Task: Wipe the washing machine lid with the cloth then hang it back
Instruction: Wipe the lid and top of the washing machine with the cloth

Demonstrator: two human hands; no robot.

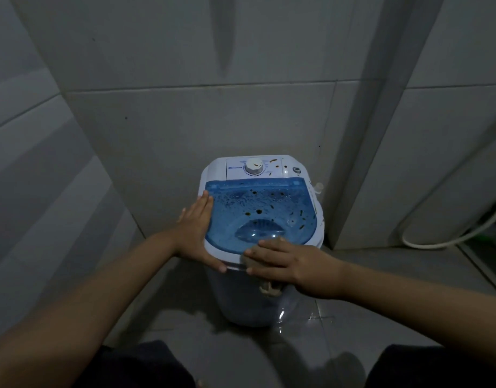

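Note:
A small white washing machine point(269, 303) stands on the floor against the tiled wall. Its see-through blue lid point(258, 208) is closed and speckled with dark spots and droplets. My left hand point(198, 233) lies flat, fingers together, along the lid's left edge. My right hand point(288, 266) presses a beige cloth point(269, 288) onto the lid's front rim. Most of the cloth is hidden under the hand; a corner hangs below it over the machine's front.
A white dial point(254, 166) sits on the control panel behind the lid. Grey tiled walls point(185, 121) close in at the back and left. A white hose point(465, 233) curves along the floor at right. The floor tiles point(325, 317) by the machine look wet.

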